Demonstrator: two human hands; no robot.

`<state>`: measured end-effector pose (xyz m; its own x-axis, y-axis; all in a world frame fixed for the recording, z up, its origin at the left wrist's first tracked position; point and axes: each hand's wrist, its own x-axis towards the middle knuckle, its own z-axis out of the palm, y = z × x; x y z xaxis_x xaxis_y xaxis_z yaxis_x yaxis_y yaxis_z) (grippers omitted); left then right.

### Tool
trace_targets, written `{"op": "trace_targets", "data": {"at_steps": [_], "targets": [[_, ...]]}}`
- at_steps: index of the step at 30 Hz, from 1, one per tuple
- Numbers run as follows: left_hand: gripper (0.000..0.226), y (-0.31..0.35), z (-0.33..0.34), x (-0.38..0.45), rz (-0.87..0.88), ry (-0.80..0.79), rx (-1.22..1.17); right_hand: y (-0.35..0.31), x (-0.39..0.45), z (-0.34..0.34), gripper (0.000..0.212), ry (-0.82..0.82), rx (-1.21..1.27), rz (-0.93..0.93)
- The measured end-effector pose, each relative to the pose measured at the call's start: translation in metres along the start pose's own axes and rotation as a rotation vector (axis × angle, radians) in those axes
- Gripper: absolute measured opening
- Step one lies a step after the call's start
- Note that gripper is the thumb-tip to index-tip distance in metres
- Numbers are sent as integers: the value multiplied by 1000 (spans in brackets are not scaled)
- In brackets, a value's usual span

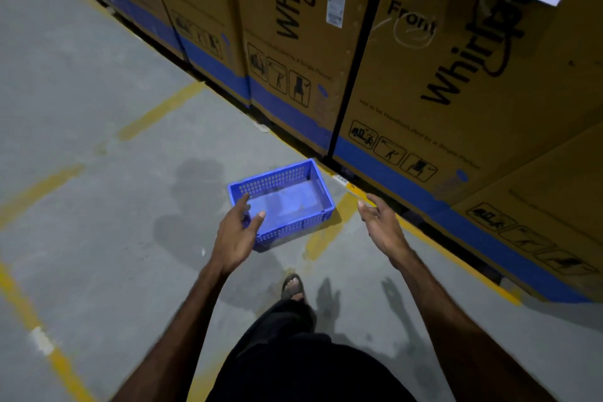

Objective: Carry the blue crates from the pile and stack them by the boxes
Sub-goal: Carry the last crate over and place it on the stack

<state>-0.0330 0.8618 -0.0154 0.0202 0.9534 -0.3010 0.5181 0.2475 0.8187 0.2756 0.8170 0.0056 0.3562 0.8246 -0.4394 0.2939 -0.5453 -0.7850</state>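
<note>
- Fingers of the left hand (235,233) are spread loosely above the near left corner of the crate, gripping nothing; the right hand (382,224) hangs open to its right, apart from it.
- The blue crate (283,202) is shallow, rectangular, with perforated walls, and empty.
- It sits on the concrete floor (98,108), just beside the cardboard boxes (424,75).

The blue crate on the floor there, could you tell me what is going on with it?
A person stands over a single blue crate that sits empty on the concrete floor, close to a row of large cardboard boxes. Both hands are held out open: the left hand is over the crate's near corner, and the right hand is off to its side. Neither hand grips the crate, and no other crate is in view.
</note>
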Motion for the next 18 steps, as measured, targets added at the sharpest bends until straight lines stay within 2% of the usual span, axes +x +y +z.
{"op": "trace_targets", "data": {"at_steps": [5, 7, 10, 18], "targets": [[87, -7, 5, 67, -33, -12, -26, -16, 55, -6, 57, 5, -52, 43], [80, -4, 2, 82, -66, 16, -33, -20, 76, -6, 58, -10, -70, 51], [55, 0, -1, 94, -91, 80, -67, -25, 103, -3, 57, -40, -104, 56], [71, -60, 10, 103, -381, 145, -58, -3, 189, 25, 55, -241, -251, 64]]}}
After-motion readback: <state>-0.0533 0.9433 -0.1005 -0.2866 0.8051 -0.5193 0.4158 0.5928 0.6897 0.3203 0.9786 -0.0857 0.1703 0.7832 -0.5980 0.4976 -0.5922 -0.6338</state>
